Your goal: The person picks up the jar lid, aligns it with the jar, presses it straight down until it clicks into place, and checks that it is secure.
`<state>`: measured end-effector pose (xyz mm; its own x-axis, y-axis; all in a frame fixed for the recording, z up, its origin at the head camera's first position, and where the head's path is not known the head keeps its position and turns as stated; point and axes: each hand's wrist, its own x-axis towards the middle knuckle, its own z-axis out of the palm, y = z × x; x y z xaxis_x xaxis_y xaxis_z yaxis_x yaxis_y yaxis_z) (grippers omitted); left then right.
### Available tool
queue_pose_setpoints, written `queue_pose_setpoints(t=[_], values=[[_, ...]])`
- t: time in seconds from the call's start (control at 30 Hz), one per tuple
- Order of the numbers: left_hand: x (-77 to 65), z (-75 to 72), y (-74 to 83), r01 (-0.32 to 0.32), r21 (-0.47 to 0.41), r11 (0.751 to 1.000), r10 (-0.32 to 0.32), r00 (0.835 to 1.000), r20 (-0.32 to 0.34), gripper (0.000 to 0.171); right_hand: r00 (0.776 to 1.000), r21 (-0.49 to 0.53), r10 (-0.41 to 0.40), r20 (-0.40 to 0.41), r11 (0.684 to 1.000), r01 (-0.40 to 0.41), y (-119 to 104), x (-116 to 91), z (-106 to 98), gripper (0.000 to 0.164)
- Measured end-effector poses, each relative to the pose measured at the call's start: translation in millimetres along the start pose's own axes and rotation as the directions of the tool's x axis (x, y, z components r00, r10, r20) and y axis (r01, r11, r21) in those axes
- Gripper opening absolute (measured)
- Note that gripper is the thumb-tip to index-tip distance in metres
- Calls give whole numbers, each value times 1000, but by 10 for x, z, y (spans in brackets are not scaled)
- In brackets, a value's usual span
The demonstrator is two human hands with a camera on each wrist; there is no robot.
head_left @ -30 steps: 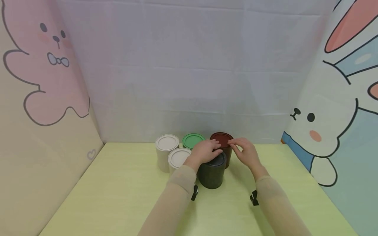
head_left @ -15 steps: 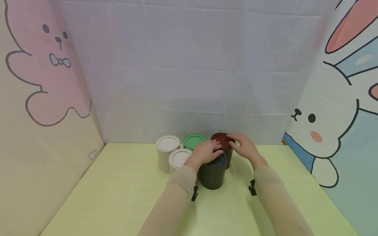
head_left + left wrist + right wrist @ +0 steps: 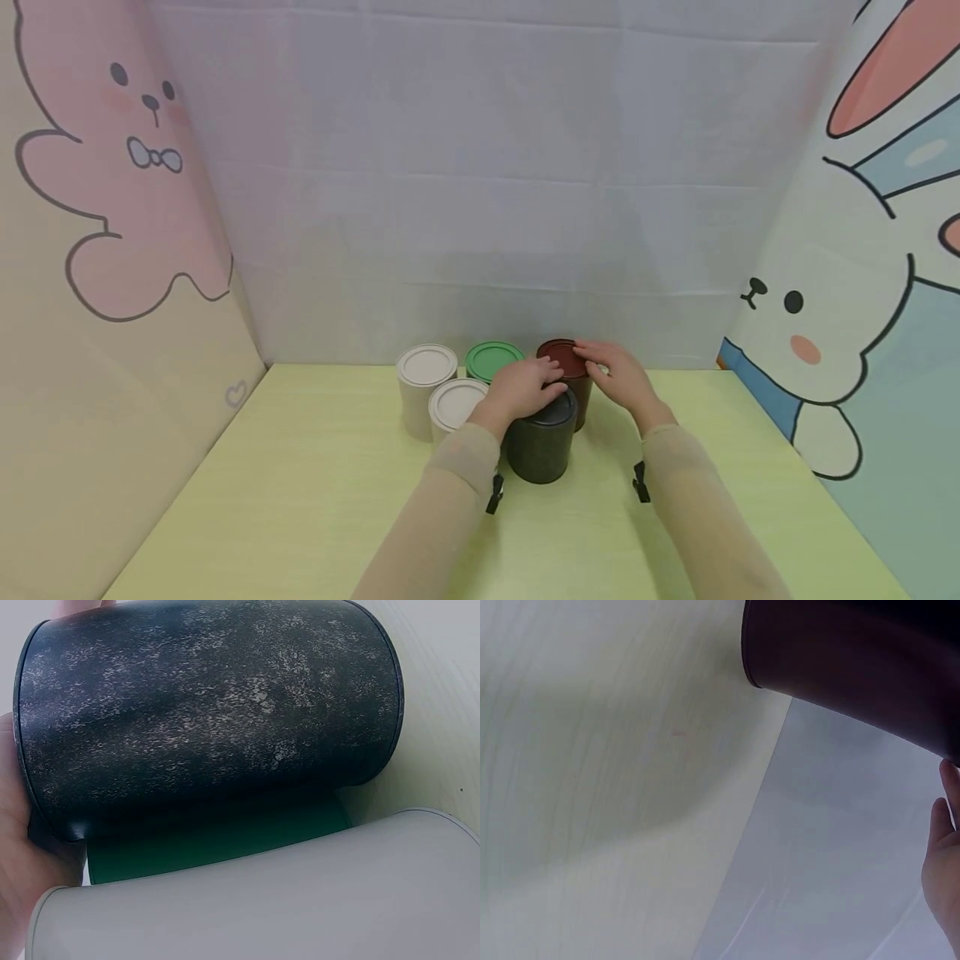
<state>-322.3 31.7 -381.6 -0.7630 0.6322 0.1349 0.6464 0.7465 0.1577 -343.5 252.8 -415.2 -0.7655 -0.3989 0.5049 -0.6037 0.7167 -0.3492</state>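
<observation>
Five-shaped clutter aside, several lidded round cans stand upright together on the table. In the head view the black can (image 3: 540, 450) is in front, its speckled side filling much of the left wrist view. My left hand (image 3: 517, 390) lies across its lid, fingers extended toward the dark red can (image 3: 564, 357) behind. Fingers of my right hand (image 3: 622, 377) touch the right rim of that red can, fairly straight, with the thumb side lower. The right wrist view shows two fingertips at the can's edge. Part of the black lid is hidden under my left hand.
Left of my left hand stand two white cans, one behind (image 3: 426, 367) and one nearer (image 3: 456, 404). A green can (image 3: 491, 360) is between them and the red one. The pale table (image 3: 300, 483) meets a grey cloth backdrop (image 3: 480, 208) just behind the cans.
My right hand has shifted slightly left and back, its fingers now lying farther over the red can's rim. My left hand and the cans look unmoved.
</observation>
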Motion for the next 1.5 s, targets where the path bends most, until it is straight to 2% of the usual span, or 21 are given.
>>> queue_pose_setpoints(t=[0.27,0.6,1.5], values=[[-24,-20,15,2,-1,1000,-2,1000,5,43,999,-5,39,-29,999,-39,-22,-26,73,34],[-8,-8,10,-1,14,1000,1,1000,2,44,995,-13,102,-21,995,-102,-53,-25,67,35],[21,18,-14,-8,0,1000,8,1000,-13,41,991,36,129,-22,991,-128,-18,-34,98,35]])
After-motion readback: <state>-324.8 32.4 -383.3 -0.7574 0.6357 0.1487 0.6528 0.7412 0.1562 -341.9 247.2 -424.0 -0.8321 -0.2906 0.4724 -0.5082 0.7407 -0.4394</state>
